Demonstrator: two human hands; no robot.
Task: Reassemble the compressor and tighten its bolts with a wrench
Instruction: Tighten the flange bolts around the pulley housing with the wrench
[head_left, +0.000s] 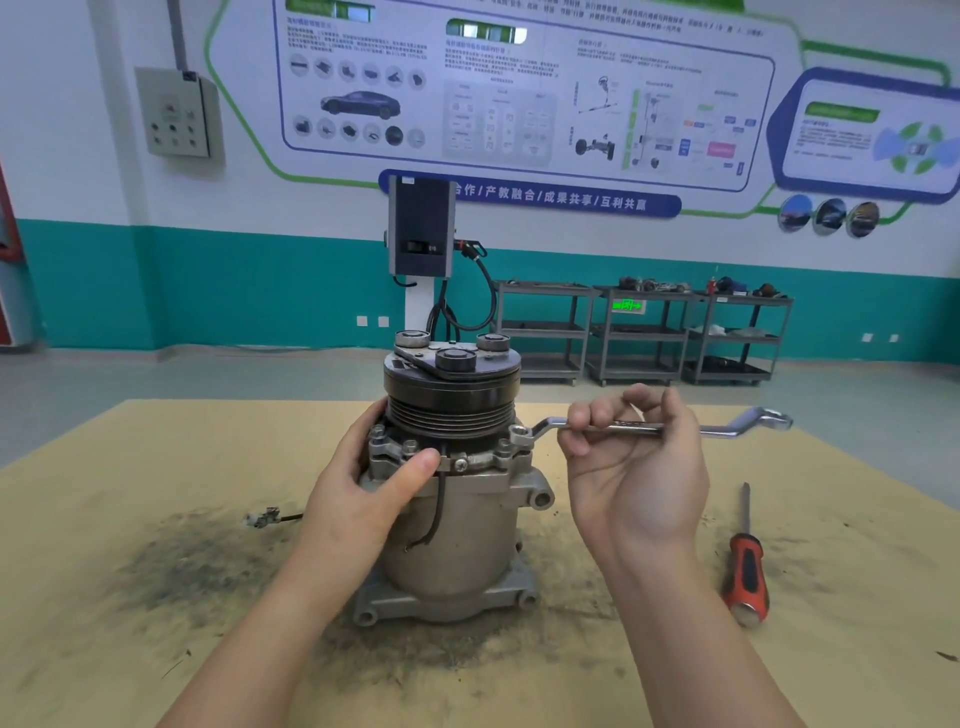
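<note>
Head view, looking down over our two hands. We count one compressor (452, 499), one wrench (660, 427), one screwdriver (746, 566) and one small metal connector on a lead (266, 517), all on one table (130, 467) with a tan, soot-smudged top.

We see the compressor upright near the middle of the table, closer to its far edge than to the near one. Our left hand (363, 493) wraps the upper left of the housing, thumb pressed across the front flange. Our right hand (631, 467) holds the wrench by its shank, fingers curled round it; the wrench lies level, its left ring end seated over a bolt (519, 432) on the right of the flange, its far ring end free in the air.

The screwdriver lies toward the table's right edge, handle nearest us, well apart from the compressor. The connector lies left of the compressor, near our left wrist. We see bare tabletop at the left, far left corner and near right.

The compressor has a grey cast body with mounting lugs, a black grooved pulley above, and a clutch plate on top with three round bosses. A black wire runs down its front. We make out further bolt heads around the flange; the count is uncertain.
</note>
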